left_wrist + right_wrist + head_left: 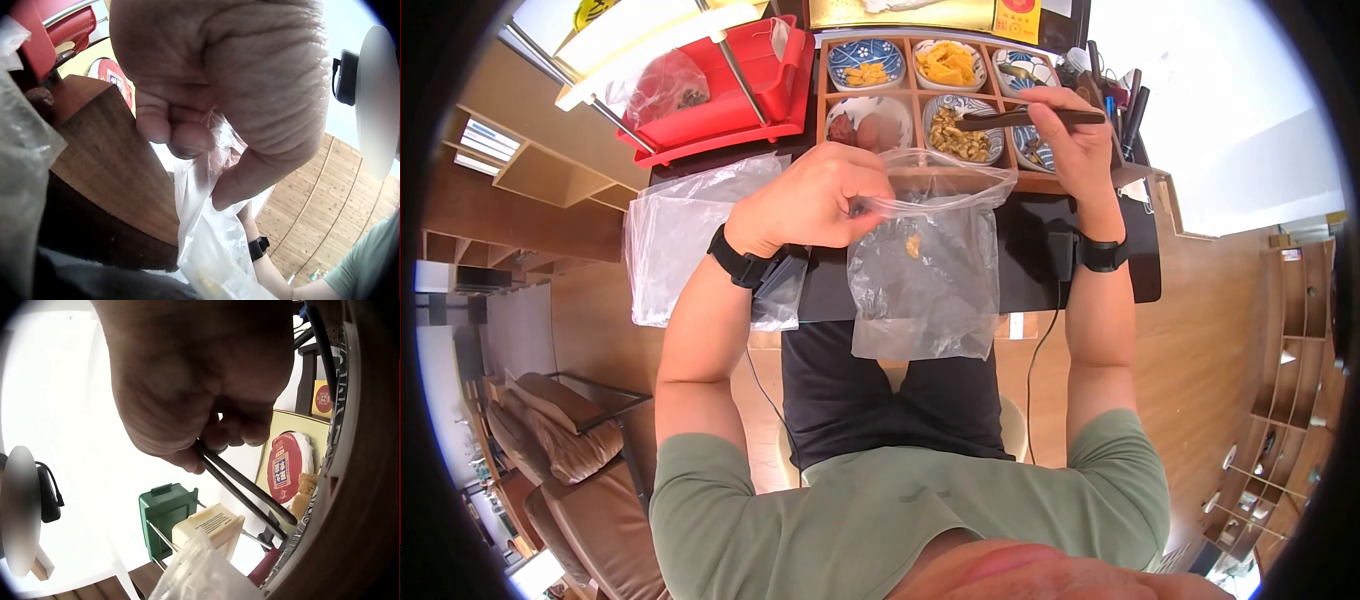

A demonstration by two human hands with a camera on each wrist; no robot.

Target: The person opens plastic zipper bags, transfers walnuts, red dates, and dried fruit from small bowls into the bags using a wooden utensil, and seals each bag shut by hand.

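Beneath my left hand [825,195], a clear zip bag [925,290] hangs at the table edge, its mouth pinched between thumb and fingers. One small yellowish piece [913,246] shows inside it. My right hand [1072,145] grips dark tongs [1000,119], whose two arms stand apart in the right wrist view. Their tips overlap the bowl of walnut pieces [960,138] in the head view. That bowl sits in a wooden compartment box [880,180]. Other bowls there hold yellow slices [947,64], small yellow pieces [867,73] and large reddish-brown dried fruit [878,132].
More clear bags [690,240] lie left of my left hand. A red tray [730,90] under a cream rack stands at the back left. Pens [1135,115] stand right of the box. Behind it is a gold box [850,14].
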